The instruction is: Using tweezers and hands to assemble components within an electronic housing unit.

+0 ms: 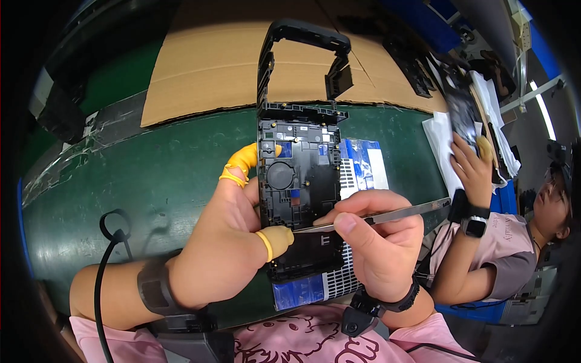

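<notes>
My left hand (221, 236) grips the left edge of a black plastic housing (324, 181), held up at the middle of the view. Yellow finger cots cover its thumb and a finger. The housing has an open frame at its far end, a round recess, small brass-coloured inserts and cut-outs. In my right hand (387, 251) is a pair of metal tweezers (417, 210), pinched between thumb and fingers. Their tip points left and meets the housing's lower part beside my left thumb; whether it grips anything there is too small to tell.
Beneath lies a green tabletop (163, 181) with a cardboard sheet (212, 66) at the back. A blue and white slotted sheet (366, 163) lies under the housing. To the right, a co-worker's hand (475, 166) holds a dark part. Black parts (411, 69) rest at far right.
</notes>
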Motion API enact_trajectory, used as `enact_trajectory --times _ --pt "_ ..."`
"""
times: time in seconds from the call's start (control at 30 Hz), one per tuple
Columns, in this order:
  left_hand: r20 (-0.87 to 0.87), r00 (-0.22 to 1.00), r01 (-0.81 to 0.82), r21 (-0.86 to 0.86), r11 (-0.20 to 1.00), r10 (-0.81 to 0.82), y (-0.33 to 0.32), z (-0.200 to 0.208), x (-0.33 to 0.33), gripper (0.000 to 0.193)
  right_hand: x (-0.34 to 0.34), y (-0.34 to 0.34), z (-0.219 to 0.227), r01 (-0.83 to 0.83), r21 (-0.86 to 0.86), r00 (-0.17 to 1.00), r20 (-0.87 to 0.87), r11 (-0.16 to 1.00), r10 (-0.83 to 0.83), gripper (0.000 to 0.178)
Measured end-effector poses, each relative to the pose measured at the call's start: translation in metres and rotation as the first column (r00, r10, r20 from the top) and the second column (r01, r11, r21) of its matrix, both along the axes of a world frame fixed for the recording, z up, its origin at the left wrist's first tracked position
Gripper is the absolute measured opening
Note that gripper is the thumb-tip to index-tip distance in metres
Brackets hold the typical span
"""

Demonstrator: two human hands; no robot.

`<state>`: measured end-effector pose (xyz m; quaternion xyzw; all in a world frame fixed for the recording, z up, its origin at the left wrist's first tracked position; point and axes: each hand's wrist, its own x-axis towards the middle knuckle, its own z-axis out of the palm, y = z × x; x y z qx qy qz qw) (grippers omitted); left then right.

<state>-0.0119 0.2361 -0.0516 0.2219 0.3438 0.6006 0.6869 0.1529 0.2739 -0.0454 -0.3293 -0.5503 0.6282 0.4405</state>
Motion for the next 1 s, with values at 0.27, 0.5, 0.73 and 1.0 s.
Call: enact_trajectory --times 0.27,0.5,0.73,1.0 --pt "-0.139 0.955 -0.205 0.328 0.922 0.261 0.02 0.014 -0.018 0.079 0.024 0.028 -0.002 0.238 -0.082 0.971 -0.017 0.968 -0.24 0.017" --pt "-0.119 0.908 -0.379 0.177 0.908 0.402 0.026 0.026 -0.036 0.04 0.024 0.038 -0.031 0.255 -0.146 0.967 0.064 0.956 -0.248 0.015" --pt "-0.097 0.944 -0.304 0.12 0.945 0.316 0.027 0.016 -0.036 0.042 0.019 0.038 -0.032 0.261 -0.151 0.965 0.059 0.953 -0.255 0.014" --pt "-0.07 0.97 -0.227 0.092 0.969 0.234 0.022 0.007 -0.02 0.034 0.024 0.04 -0.032 0.239 -0.196 0.971 0.038 0.951 -0.236 0.014"
